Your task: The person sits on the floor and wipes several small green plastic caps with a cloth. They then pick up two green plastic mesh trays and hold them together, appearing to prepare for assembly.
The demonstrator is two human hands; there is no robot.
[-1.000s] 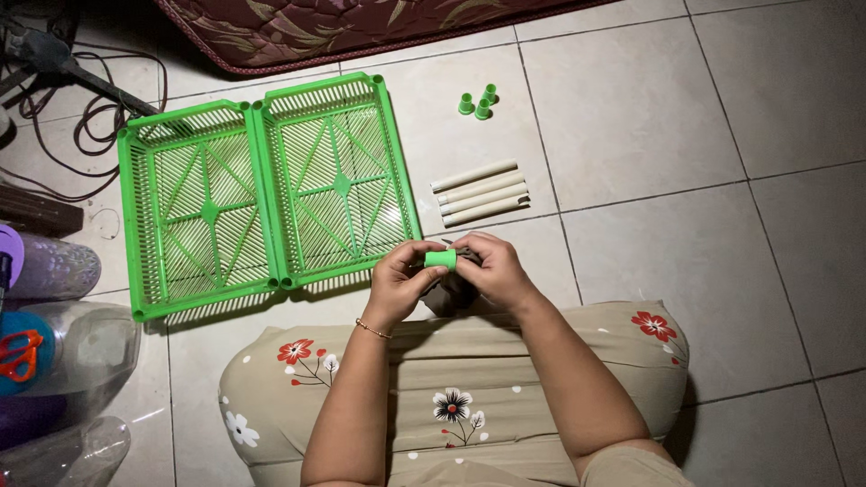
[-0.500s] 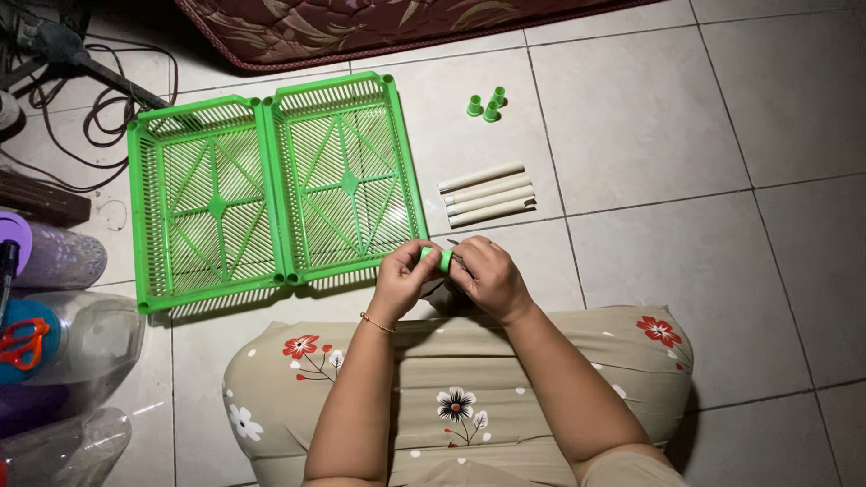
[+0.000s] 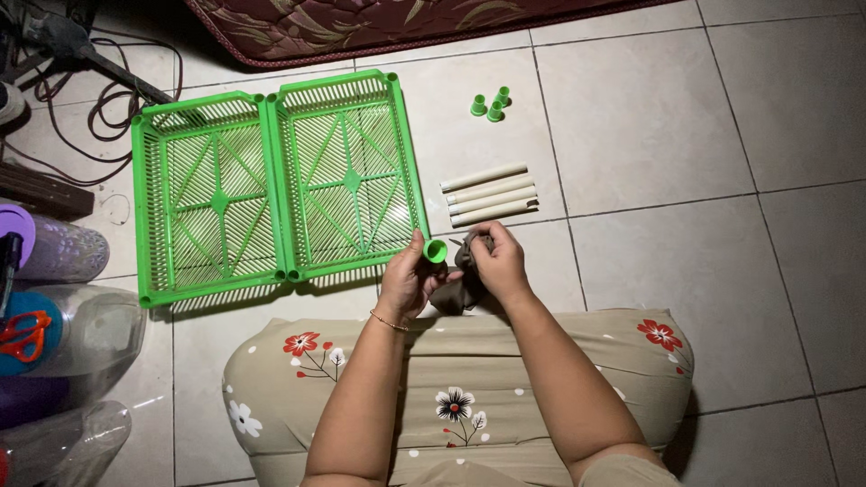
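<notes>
Bare forearms, a thin gold bracelet (image 3: 390,321) on the left wrist, and a beige garment (image 3: 469,379) printed with red and white flowers.

Left hand (image 3: 405,281): fingers curled, closed in a pinching grip. Right hand (image 3: 499,262): fingers curled shut. Both forearms extended forward, hands close together.

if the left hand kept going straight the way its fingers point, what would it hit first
Probably the near edge of the right green tray. The left hand, holding a small green cap, points up the picture away from the body, and that tray's corner lies just beyond its fingertips, though height above the floor is unclear.
</notes>
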